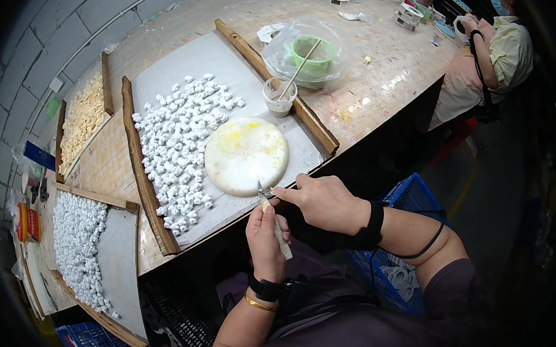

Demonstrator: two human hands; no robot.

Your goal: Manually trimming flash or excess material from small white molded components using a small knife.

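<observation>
My left hand [267, 237] is closed round the pale, wrapped handle of a small knife [284, 248], whose short metal blade points up toward the round slab. Just right of the blade, my right hand [327, 202] is curled, its index finger and thumb together near the blade; whatever is between them is too small to make out. Both hands are at the table's front edge. Beyond them lies a round white slab [245, 156] with yellow stains. Many small white knobbly pieces [179, 141] are spread over a pale sheet to its left.
Wooden strips [143, 171] border the sheet. A small cup [279, 98] with a stick and a green bowl [313, 57] in plastic stand behind the slab. More white pieces [80, 246] and cream pieces [83, 118] lie left. A blue crate [414, 194] is below; a co-worker [486, 62] sits right.
</observation>
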